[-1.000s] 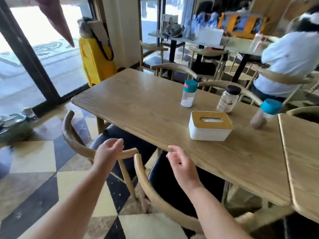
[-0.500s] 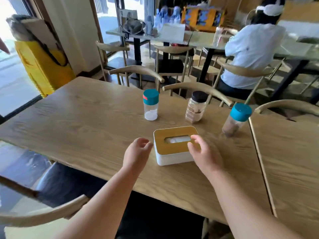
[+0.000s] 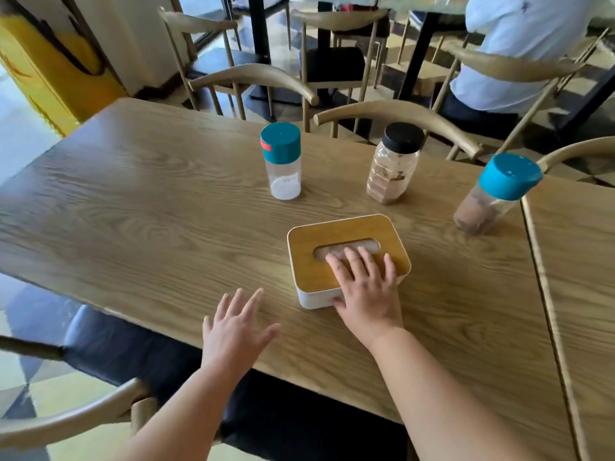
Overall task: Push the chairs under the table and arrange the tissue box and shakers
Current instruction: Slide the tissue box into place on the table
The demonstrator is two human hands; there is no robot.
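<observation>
The right hand lies flat on the wooden lid of the tissue box, fingers spread, thumb against the near white wall. The left hand hovers open just left of the box, fingers splayed, holding nothing. The box sits near the middle of the wooden table. Beyond it stand three shakers: a teal-capped one with white powder, a black-capped one, and a blue-capped one at the far right. A chair sits tucked at the near edge.
</observation>
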